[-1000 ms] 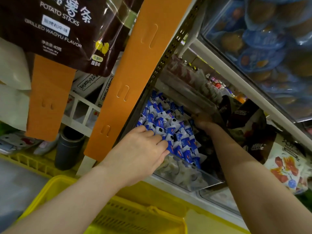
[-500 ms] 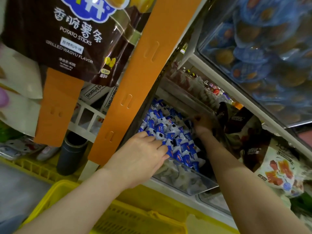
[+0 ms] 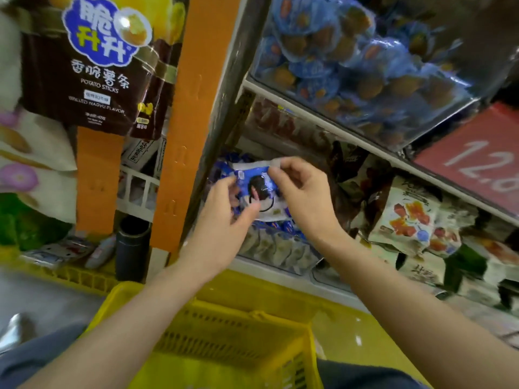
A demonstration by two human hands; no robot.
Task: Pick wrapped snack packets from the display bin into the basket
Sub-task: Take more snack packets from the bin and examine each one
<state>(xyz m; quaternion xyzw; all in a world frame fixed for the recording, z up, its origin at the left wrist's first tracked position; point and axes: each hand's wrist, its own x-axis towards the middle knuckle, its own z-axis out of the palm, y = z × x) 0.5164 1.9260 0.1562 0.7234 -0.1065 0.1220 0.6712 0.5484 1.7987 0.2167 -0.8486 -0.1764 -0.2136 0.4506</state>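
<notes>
Both hands hold one blue-and-white wrapped snack packet (image 3: 259, 189) in the air above the clear display bin (image 3: 276, 252). My left hand (image 3: 224, 217) pinches its left side with thumb and fingers. My right hand (image 3: 304, 197) pinches its top right edge. More blue packets (image 3: 283, 227) lie in the bin below, partly hidden by the hands. The yellow basket (image 3: 224, 332) sits below my forearms, near my lap, its inside mostly out of view.
An orange shelf post (image 3: 193, 119) stands just left of the bin. A brown potato-sticks bag (image 3: 92, 66) hangs upper left. Snack bags (image 3: 407, 217) crowd the shelf to the right, blue-wrapped goods (image 3: 351, 60) fill the bin above, and a red price sign (image 3: 477, 158) hangs right.
Both hands have come up out of the bin and met on one packet, which is lifted clear of the pile. The view has tilted up and closer.
</notes>
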